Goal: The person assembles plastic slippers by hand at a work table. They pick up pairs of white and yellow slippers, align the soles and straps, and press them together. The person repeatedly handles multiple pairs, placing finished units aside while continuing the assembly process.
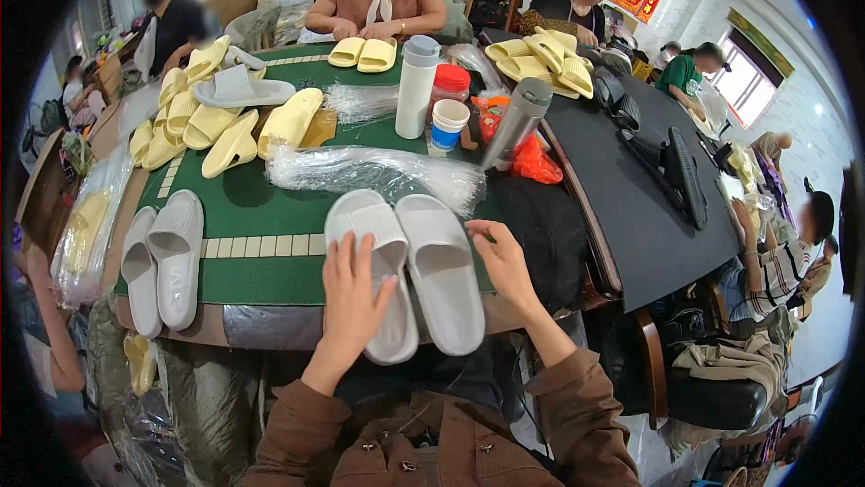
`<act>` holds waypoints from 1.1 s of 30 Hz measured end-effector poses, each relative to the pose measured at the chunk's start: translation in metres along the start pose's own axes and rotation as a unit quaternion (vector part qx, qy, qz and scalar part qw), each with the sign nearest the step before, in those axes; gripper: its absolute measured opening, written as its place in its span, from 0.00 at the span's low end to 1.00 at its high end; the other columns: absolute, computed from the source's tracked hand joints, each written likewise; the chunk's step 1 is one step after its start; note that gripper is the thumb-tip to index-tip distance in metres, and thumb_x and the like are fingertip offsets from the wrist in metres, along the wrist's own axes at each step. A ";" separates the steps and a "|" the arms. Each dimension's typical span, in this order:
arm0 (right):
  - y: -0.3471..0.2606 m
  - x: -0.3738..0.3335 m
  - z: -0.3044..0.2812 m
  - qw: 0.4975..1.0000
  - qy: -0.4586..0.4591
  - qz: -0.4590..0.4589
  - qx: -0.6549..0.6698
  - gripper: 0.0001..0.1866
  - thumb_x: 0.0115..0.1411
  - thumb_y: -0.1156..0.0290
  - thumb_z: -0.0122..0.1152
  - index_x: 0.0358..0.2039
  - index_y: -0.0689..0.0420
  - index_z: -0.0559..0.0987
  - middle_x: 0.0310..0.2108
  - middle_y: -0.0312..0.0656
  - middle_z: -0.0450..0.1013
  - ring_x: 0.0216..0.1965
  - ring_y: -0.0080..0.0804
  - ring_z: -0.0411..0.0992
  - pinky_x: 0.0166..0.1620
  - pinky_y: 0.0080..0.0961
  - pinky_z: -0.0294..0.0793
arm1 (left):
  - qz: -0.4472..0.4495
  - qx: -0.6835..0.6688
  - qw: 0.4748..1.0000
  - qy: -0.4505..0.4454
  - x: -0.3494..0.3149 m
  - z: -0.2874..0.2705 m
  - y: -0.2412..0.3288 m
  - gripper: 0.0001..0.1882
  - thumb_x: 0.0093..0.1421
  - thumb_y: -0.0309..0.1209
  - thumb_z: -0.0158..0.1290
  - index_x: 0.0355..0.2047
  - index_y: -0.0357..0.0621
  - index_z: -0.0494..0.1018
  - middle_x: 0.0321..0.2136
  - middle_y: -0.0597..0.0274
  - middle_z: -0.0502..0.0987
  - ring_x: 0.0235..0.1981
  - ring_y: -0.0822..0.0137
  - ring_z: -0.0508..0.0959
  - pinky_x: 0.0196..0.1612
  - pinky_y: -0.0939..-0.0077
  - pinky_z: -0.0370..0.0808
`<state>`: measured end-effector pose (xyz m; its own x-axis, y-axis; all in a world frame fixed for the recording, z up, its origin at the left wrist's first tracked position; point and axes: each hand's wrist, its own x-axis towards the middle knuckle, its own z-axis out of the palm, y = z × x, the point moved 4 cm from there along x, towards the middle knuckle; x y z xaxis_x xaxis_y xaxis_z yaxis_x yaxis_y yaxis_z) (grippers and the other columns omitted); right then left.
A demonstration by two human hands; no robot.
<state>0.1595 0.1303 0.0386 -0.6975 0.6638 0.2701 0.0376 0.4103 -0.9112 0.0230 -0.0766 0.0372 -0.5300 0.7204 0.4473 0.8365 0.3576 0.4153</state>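
Observation:
A pair of grey slide slippers lies side by side in front of me, heels over the table's near edge. My left hand [353, 293] lies with spread fingers on the left slipper [394, 329], across its strap and footbed. Beside the right slipper [447, 284], my right hand [505, 262] is loosely bent, its fingers apart and nothing in it. Just beyond the toes stretches a bundle of clear plastic strands [378, 172]. Another grey pair [177, 257] rests on the green table to the left.
Yellow slippers [209, 125] are heaped at the far left. A white bottle [416, 91], a paper cup [447, 125], a red-lidded jar [450, 83] and a grey tumbler [518, 122] stand beyond the strands. Black slippers [682, 179] lie on the dark table at right. Several people sit around.

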 end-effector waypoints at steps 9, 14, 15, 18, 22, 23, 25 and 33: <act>0.000 -0.032 0.036 0.997 -0.061 0.039 0.030 0.16 0.65 0.71 0.52 0.52 0.60 0.72 0.48 0.44 0.62 0.51 0.30 0.65 0.49 0.27 0.73 | 0.004 0.032 0.997 0.073 0.014 -0.001 0.017 0.30 0.55 0.38 0.59 0.54 0.38 0.63 0.57 0.44 0.61 0.61 0.42 0.58 0.61 0.38 0.50; 0.001 -0.035 0.036 0.981 -0.126 0.103 0.107 0.17 0.65 0.74 0.49 0.54 0.61 0.71 0.46 0.40 0.64 0.34 0.20 0.67 0.37 0.17 0.70 | 0.037 0.074 0.993 0.082 0.017 0.005 0.011 0.25 0.48 0.30 0.62 0.47 0.45 0.70 0.53 0.50 0.65 0.59 0.47 0.62 0.61 0.40 0.52; 0.001 -0.033 0.030 0.982 -0.109 0.108 0.107 0.19 0.66 0.75 0.46 0.57 0.61 0.70 0.42 0.38 0.68 0.28 0.16 0.65 0.33 0.14 0.67 | 0.042 0.072 0.993 0.086 0.017 0.006 0.011 0.25 0.47 0.29 0.62 0.47 0.46 0.70 0.53 0.51 0.65 0.58 0.48 0.62 0.60 0.41 0.53; -0.013 -0.025 0.002 0.986 -0.085 0.087 0.115 0.19 0.67 0.74 0.44 0.58 0.61 0.69 0.39 0.37 0.72 0.29 0.16 0.64 0.34 0.14 0.68 | 0.048 0.068 0.993 0.085 0.015 0.008 0.010 0.23 0.48 0.29 0.61 0.46 0.47 0.70 0.54 0.51 0.64 0.59 0.48 0.61 0.61 0.43 0.53; -0.042 -0.007 -0.068 0.998 0.044 -0.020 0.040 0.19 0.68 0.66 0.43 0.52 0.64 0.74 0.37 0.38 0.76 0.29 0.18 0.65 0.36 0.17 0.67 | 0.041 0.070 0.994 0.077 0.014 0.007 0.010 0.22 0.48 0.29 0.61 0.46 0.46 0.71 0.55 0.51 0.64 0.59 0.48 0.61 0.61 0.45 0.53; -0.049 -0.005 -0.092 0.995 0.088 -0.001 -0.041 0.20 0.68 0.63 0.43 0.50 0.65 0.75 0.37 0.39 0.76 0.28 0.19 0.64 0.37 0.18 0.67 | 0.042 0.077 0.993 0.078 0.013 0.006 0.009 0.22 0.48 0.29 0.61 0.46 0.46 0.71 0.55 0.51 0.64 0.59 0.48 0.61 0.61 0.45 0.53; -0.045 -0.002 -0.137 0.981 0.185 -0.017 -0.049 0.20 0.69 0.62 0.43 0.48 0.63 0.76 0.34 0.38 0.75 0.31 0.18 0.63 0.40 0.20 0.65 | 0.046 0.075 0.993 0.084 0.013 0.008 0.009 0.22 0.49 0.29 0.61 0.46 0.46 0.71 0.55 0.51 0.64 0.59 0.48 0.61 0.62 0.44 0.52; 0.043 -0.004 -0.280 0.908 0.388 -0.029 -0.155 0.21 0.71 0.61 0.41 0.51 0.62 0.75 0.48 0.45 0.72 0.56 0.34 0.68 0.61 0.31 0.62 | 0.052 0.073 0.992 0.085 0.016 0.010 0.014 0.21 0.50 0.28 0.59 0.46 0.44 0.71 0.55 0.50 0.63 0.60 0.48 0.60 0.62 0.44 0.52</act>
<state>0.3639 0.3203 0.0850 0.0053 0.8270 0.5622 0.2998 0.5350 -0.7899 0.0275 -0.0542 0.0417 -0.4455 0.6514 0.6142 0.8924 0.3786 0.2457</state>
